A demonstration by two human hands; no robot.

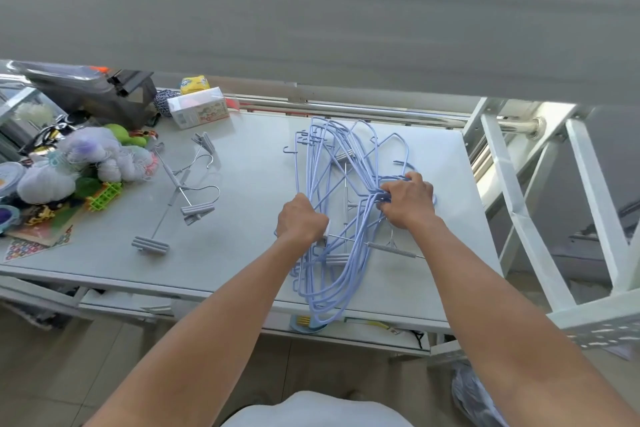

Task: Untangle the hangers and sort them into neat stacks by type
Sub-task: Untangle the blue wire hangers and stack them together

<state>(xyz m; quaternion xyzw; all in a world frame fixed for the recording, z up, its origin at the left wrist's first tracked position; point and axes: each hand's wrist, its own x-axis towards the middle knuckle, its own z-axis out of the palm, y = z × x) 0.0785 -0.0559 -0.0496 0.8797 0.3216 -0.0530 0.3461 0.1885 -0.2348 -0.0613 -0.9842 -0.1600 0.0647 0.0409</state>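
Note:
A tangled bundle of light blue hangers (330,163) lies on the right half of the white table (249,163), with grey metal clip hangers (346,204) caught underneath it. My left hand (300,218) grips the bundle's left side, fingers curled round the blue bars. My right hand (408,201) grips the gathered hooks on the bundle's right side. Two grey clip hangers (183,194) with metal hooks lie apart on the table's left half.
A heap of toys, net bags and small items (69,170) crowds the table's left end. A white box (199,107) and a yellow packet (194,84) stand at the back. A white metal frame (540,204) rises at the right.

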